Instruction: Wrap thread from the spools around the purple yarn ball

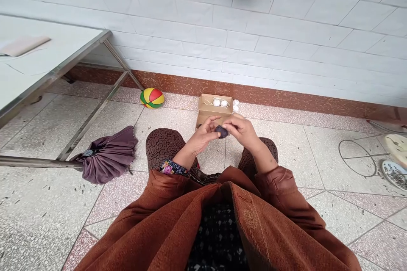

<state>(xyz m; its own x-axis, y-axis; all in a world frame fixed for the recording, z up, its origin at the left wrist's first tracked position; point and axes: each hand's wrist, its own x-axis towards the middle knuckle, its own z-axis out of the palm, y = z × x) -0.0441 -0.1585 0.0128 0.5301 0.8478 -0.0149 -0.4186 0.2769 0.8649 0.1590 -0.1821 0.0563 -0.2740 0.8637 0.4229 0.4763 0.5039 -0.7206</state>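
A small ball of dark yarn sits between my two hands, above the floor in front of my knees. My left hand holds it from the left side, thumb against the ball and fingers curved behind. At the ball's upper right, the thumb and fingers of my right hand are pinched together on the dark yarn; the strand itself is too fine to see. Just beyond is an open cardboard box, with white yarn balls in its far part. More white balls lie against its right side.
A metal-framed table stands at the left, a folded purple umbrella by its leg. A colourful ball rests near the tiled wall. At the right are a wire stand and a round plate of dark bits.
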